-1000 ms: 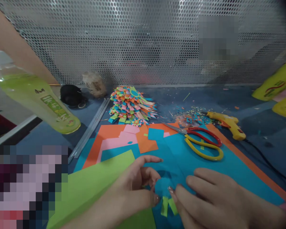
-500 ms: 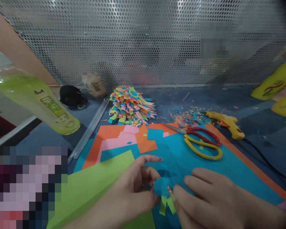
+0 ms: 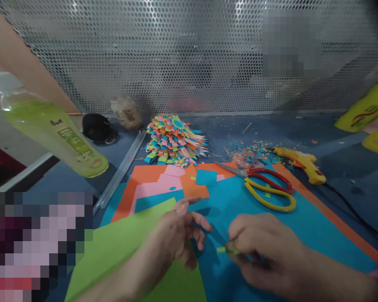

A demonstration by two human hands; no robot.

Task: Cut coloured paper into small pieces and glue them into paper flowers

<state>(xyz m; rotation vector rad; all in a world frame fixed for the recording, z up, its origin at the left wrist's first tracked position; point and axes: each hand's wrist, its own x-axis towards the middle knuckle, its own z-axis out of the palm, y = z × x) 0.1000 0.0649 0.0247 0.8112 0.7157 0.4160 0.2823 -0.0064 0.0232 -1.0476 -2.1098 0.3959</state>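
My left hand (image 3: 173, 237) is above the green paper (image 3: 119, 247) with its fingers apart and nothing in them. To its right, my right hand (image 3: 264, 249) pinches a small light green paper piece (image 3: 221, 250) over the blue paper (image 3: 302, 235); part of what it holds is hidden by the fingers. Beyond the hands lie scissors (image 3: 267, 191) with one red and one yellow handle. A small blue paper square (image 3: 206, 177) rests on orange paper (image 3: 195, 191), beside pink paper pieces (image 3: 160, 186).
At the back stands a layered multicoloured paper piece (image 3: 173, 140). A yellow glue gun (image 3: 302, 163) and paper scraps (image 3: 255, 153) are at the right. Clear sticks (image 3: 121, 172) and a green drink bottle (image 3: 56, 130) lie left; a perforated metal panel (image 3: 189, 54) rises behind.
My left hand has let go of the small blue piece with green strips and opened. My right hand has turned, leaving only a little light green showing at its fingertips.
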